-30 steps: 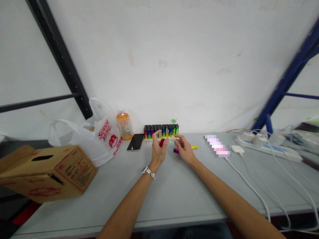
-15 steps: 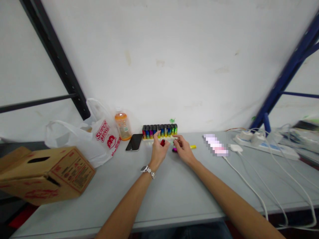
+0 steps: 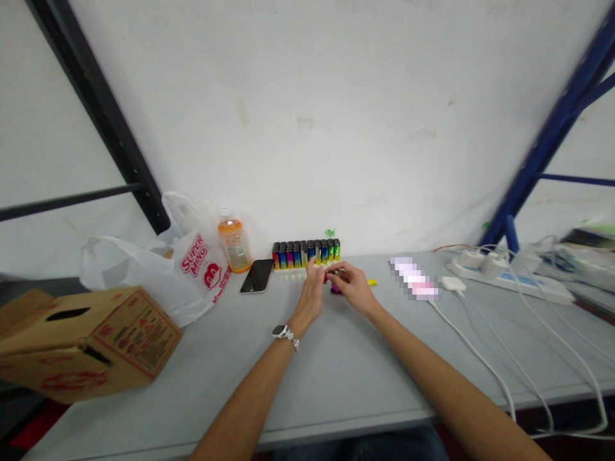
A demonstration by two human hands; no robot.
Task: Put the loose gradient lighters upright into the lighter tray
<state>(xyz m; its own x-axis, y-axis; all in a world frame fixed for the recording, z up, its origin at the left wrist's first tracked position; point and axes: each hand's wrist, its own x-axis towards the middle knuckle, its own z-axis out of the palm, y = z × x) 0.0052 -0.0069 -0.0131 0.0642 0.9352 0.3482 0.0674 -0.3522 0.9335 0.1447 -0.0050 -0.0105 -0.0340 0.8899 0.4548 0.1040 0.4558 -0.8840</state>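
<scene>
My left hand (image 3: 311,296), with a watch on the wrist, is closed around a small red lighter (image 3: 327,276), mostly covered by fingers. Thumb and fingers of my right hand (image 3: 356,289) pinch at the same lighter from the right, so the two hands meet over the table. Just behind them, several multicoloured lighters (image 3: 294,255) with black tops stand upright in rows in a pale tray (image 3: 287,272). Under my right hand lies a purple and black lighter (image 3: 335,290), partly hidden. The end of a yellow object (image 3: 372,282), perhaps another lighter, shows beyond that hand.
A dark phone (image 3: 257,276), an orange drink bottle (image 3: 235,246), a white plastic bag (image 3: 192,275) and a cardboard box (image 3: 125,339) stand to the left. On the right are a blurred-out phone (image 3: 414,278), a charger (image 3: 453,283), a power strip (image 3: 519,282) and trailing white cables.
My left hand has moved right with the red lighter, and its fingers have drawn together. My right hand now touches that lighter; before, there was a gap between the hands.
</scene>
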